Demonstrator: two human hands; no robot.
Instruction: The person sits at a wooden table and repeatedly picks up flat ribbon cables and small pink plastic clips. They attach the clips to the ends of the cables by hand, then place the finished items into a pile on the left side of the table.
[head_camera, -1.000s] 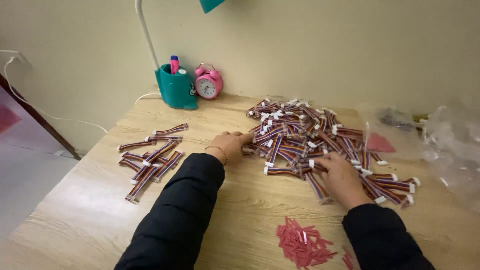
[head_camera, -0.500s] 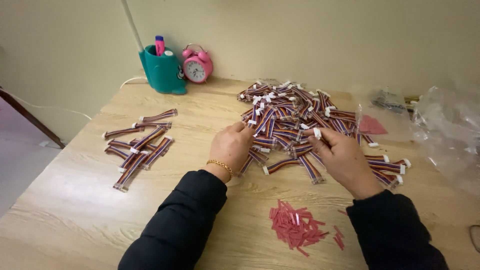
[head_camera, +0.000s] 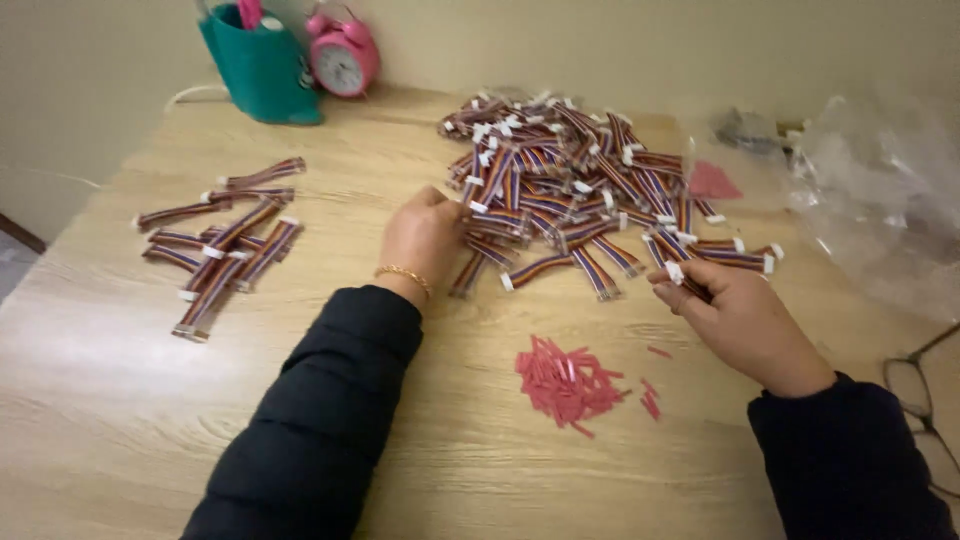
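Observation:
A big heap of short striped ribbon cables with white end plugs (head_camera: 570, 180) lies at the far middle of the wooden table (head_camera: 120, 400). My left hand (head_camera: 422, 240) rests at the heap's left edge, fingers curled onto a cable there. My right hand (head_camera: 735, 320) is lower right of the heap and pinches one cable (head_camera: 685, 280) by its white plug. A smaller spread of the same cables (head_camera: 225, 245) lies on the left. A little pile of red bits (head_camera: 565, 380) sits between my forearms.
A teal pen holder (head_camera: 262, 65) and a pink alarm clock (head_camera: 343, 55) stand at the back left by the wall. Clear plastic bags (head_camera: 880, 190) lie crumpled at the right. Dark-rimmed glasses (head_camera: 915, 390) rest near the right edge.
My right hand has drawn back from the heap toward me and to the right with one cable. The left hand stays at the heap's left edge. The view has moved closer.

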